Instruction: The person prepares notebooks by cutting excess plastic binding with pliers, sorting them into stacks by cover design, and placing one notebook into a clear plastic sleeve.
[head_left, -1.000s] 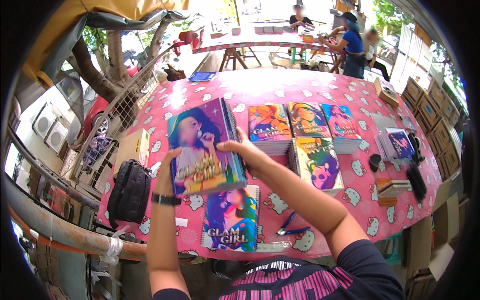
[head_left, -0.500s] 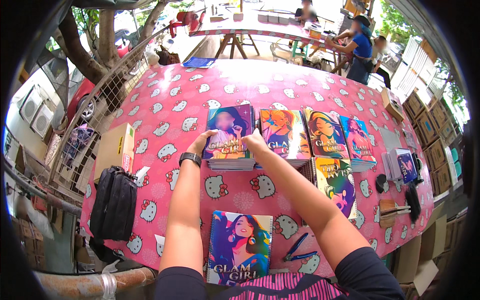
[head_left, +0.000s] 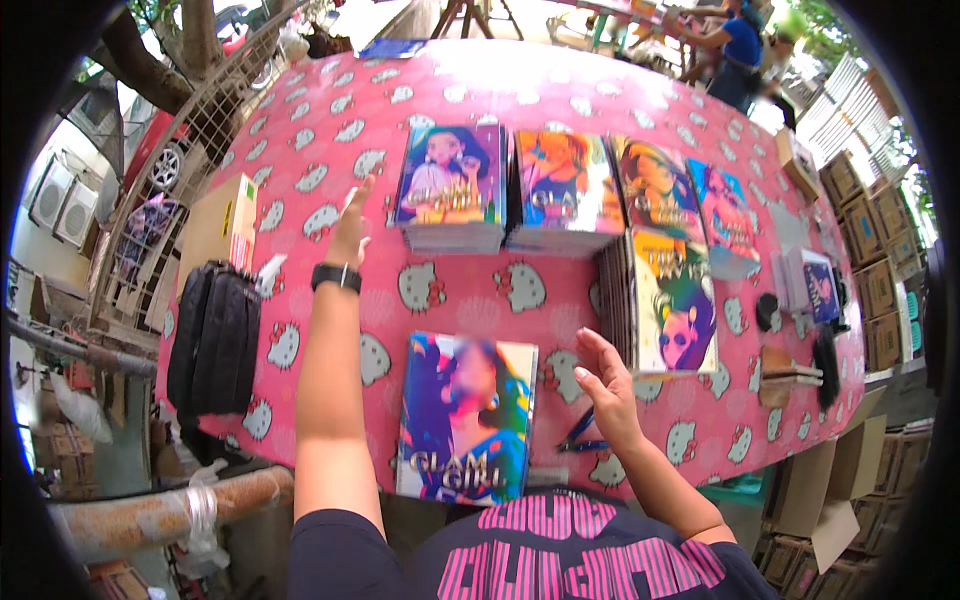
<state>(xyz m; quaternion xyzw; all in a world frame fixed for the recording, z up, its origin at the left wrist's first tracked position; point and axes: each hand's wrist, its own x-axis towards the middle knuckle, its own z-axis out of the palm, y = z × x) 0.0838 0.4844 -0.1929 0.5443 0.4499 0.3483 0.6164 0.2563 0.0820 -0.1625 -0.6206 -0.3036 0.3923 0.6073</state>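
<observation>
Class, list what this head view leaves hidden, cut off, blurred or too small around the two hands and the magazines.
- Blue pen-like thing: partly behind the right hand, head view.
- Near magazine: cover face blurred.
- Black bag: warped at the fisheye rim.
- Left hand: empty, palm unseen.
- Far people: too small.

Tan cardboard box [head_left: 218, 228] with yellow label at table's left edge, brown cartons [head_left: 868, 262] stacked (far right)

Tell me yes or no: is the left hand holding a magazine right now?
No, the left hand is open and empty above the pink tablecloth, just left of the leftmost magazine stack without touching it.
</observation>
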